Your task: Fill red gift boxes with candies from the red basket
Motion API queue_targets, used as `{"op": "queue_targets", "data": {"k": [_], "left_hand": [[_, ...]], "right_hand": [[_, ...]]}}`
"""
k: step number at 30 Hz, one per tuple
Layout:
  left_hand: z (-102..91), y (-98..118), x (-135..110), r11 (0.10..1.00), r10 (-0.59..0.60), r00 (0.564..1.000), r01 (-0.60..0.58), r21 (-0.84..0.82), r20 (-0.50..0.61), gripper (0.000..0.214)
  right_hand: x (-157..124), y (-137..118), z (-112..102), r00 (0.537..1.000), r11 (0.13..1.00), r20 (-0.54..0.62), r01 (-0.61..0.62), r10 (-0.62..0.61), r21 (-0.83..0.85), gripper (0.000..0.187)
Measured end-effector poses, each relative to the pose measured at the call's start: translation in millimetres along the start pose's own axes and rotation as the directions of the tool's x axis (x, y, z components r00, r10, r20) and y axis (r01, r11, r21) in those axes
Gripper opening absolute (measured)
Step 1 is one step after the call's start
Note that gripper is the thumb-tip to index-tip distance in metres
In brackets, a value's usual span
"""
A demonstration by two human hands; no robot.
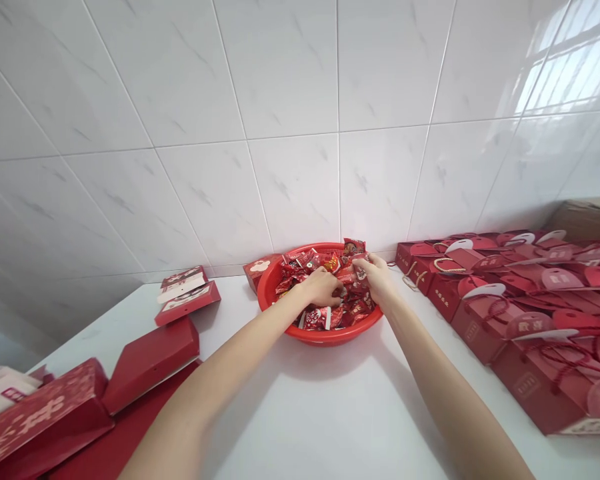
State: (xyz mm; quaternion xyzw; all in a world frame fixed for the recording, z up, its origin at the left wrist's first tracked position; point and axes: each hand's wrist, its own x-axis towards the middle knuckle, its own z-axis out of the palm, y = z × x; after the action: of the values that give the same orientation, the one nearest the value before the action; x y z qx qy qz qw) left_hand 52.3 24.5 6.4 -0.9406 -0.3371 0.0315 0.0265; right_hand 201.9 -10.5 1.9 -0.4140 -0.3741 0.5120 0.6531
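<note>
Round red plastic basket [325, 339] stood on white tabletop [330, 413], far centre. Right hand [376, 275] pinched small glossy red packet [361, 269] over basket's right side; packet lay just left, long axis unclear. Left hand [323, 287], farther off, curled among red-wrapped pieces [320, 319]; grasp not discernible.

A white table [325, 420] with a smooth top carries a round red basket [325, 339], whose soft shadow falls on the surface in front of it. Just beside the basket, at its far left, sits a small red box [257, 273]. Farther left of the basket lie red-and-white boxes [190, 304]; left and nearer than the basket, larger red boxes [153, 360] cluster. Right of the basket, gift boxes [523, 383] with cord handles stand in close rows.
</note>
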Motion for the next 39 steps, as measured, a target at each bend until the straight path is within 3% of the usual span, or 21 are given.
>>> {"op": "queue_targets", "data": {"k": [5, 8, 13, 19, 29, 39], "left_hand": [[-0.5, 1.5, 2.9, 0.997, -0.078, 0.996, 0.079, -0.025, 0.046, 0.052], [0.2, 2.2, 8.9, 0.991, -0.129, 0.988, 0.131, -0.014, 0.082, 0.061], [-1.8, 7.9, 17.2, 0.986, -0.168, 0.984, 0.167, 0.025, 0.065, 0.055], [-13.7, 5.0, 12.5, 0.965, -0.257, 0.953, 0.261, -0.006, 0.161, 0.02], [-24.9, -4.3, 0.3, 0.908, -0.405, 0.905, 0.415, -0.053, 0.133, 0.025], [-13.7, -1.6, -1.4, 0.964, -0.227, 0.95, 0.251, -0.089, 0.216, 0.04]], "right_hand": [[-1.9, -1.9, 1.0, 0.999, 0.999, 0.018, 0.031, -0.03, -0.022, 0.018], [-2.0, -2.5, 1.4, 0.999, 0.999, 0.02, 0.033, -0.033, -0.018, 0.017], [-2.5, -3.1, 1.5, 1.0, 0.999, 0.008, 0.016, -0.015, -0.048, 0.017], [-4.1, -3.4, 0.1, 0.999, 0.997, 0.037, 0.009, -0.006, -0.08, 0.019], [-2.3, -2.5, -2.4, 0.999, 0.995, 0.045, -0.015, 0.02, -0.104, 0.017], [-1.9, -1.2, -1.3, 0.999, 0.995, 0.041, -0.013, 0.017, -0.096, 0.019]]}}
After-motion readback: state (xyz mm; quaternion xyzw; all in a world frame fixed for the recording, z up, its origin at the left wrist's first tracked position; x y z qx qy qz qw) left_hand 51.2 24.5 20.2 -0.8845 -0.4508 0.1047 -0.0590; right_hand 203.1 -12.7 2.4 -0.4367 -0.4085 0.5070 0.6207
